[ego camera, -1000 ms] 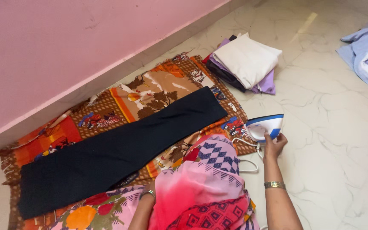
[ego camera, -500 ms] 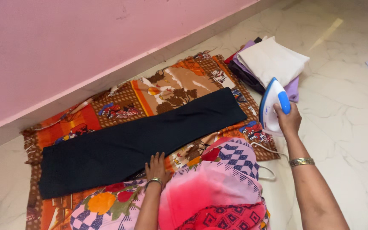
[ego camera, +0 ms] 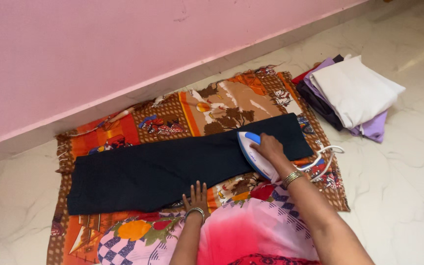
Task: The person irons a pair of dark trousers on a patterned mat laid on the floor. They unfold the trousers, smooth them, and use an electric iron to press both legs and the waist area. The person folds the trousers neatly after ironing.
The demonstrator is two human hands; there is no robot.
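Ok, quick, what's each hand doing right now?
Left hand: open, fingers spread, flat on the edge of the dark trousers.
Right hand: closed around the handle of the blue and white iron.

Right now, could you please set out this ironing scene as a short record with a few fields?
Setting: marble floor beside a pink wall
Work surface: patterned orange and brown cloth spread flat on the floor
Garment: dark trousers laid flat across the cloth
Right hand: grips the white and blue iron, which rests on the trousers
Left hand: flat, fingers spread, on the near edge of the trousers
Cord: white cord loops to the right of the iron
Nearby: stack of folded clothes, white piece on top
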